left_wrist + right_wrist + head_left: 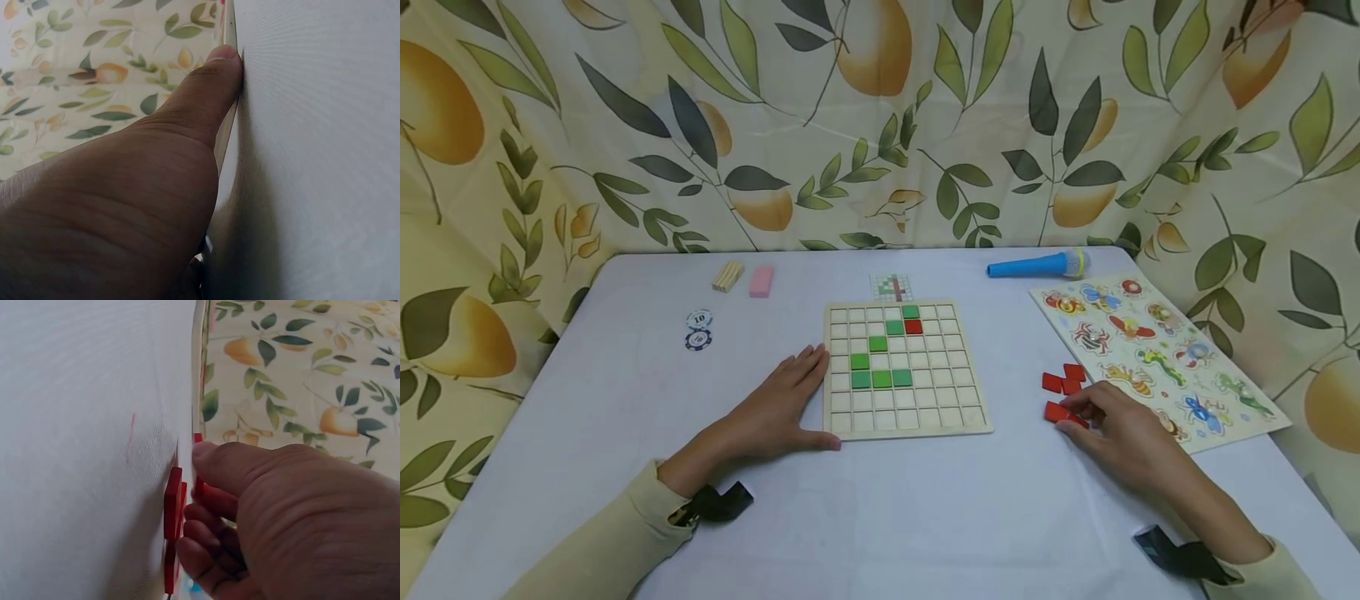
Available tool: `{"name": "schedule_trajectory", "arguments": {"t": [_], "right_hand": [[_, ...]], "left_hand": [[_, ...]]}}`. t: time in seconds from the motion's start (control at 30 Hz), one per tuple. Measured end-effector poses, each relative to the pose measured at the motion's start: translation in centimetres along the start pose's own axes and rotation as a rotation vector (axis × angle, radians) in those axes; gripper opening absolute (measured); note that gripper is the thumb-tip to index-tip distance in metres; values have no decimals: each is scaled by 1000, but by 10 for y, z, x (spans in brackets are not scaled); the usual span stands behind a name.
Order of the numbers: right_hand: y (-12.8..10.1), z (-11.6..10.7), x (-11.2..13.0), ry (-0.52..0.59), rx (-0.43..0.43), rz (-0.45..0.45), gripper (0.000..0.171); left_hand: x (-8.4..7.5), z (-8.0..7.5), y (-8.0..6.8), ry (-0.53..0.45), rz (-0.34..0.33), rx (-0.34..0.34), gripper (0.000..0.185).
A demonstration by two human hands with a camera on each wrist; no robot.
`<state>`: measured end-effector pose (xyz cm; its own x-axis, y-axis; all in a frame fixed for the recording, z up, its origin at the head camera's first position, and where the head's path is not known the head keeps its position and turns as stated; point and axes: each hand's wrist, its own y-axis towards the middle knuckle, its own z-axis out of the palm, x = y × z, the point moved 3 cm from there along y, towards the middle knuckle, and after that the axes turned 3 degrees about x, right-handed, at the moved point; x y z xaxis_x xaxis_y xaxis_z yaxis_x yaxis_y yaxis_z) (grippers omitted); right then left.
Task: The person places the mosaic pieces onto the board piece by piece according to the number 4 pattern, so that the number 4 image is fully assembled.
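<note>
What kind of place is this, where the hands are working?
Probably a tabletop play or recording corner: a white-covered table screened by leaf-and-fruit patterned curtains, set with a wooden grid board, an insect peg puzzle and loose red tiles.

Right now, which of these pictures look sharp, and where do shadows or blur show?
Head view: evenly lit and sharp, faint shadow under the left hand beside the grid board. Left wrist view: thumb close and soft. Right wrist view: red tiles slightly blurred, shadowed by the right hand.

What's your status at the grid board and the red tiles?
Left hand flat against grid board. Right hand pinching a red tile from the pile. Nothing in the way.
</note>
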<state>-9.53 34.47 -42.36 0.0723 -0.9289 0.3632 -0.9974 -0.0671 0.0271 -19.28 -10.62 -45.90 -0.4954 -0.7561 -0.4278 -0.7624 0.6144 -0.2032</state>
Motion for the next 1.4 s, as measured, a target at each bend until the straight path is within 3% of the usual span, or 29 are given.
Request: {"name": "schedule_trajectory", "arguments": {"t": [0.23, 0.63, 0.87, 1.1, 1.4], "right_hand": [[6, -10, 22, -10, -99, -150, 37], [87, -16, 89, -79, 230, -159, 23], [123, -11, 117, -101, 283, -228, 18], [147, 11, 143, -93, 315, -256, 19], [174, 36, 156, -124, 417, -292, 14]], "left_hand": [[0, -2, 2, -10, -5, -4, 133], [0, -2, 2, -20, -3, -24, 132], [-3, -3, 4, -22, 6, -9, 132], [-1, -2, 2, -18, 3, 1, 132], [-2, -2, -1, -31, 11, 3, 131]]}}
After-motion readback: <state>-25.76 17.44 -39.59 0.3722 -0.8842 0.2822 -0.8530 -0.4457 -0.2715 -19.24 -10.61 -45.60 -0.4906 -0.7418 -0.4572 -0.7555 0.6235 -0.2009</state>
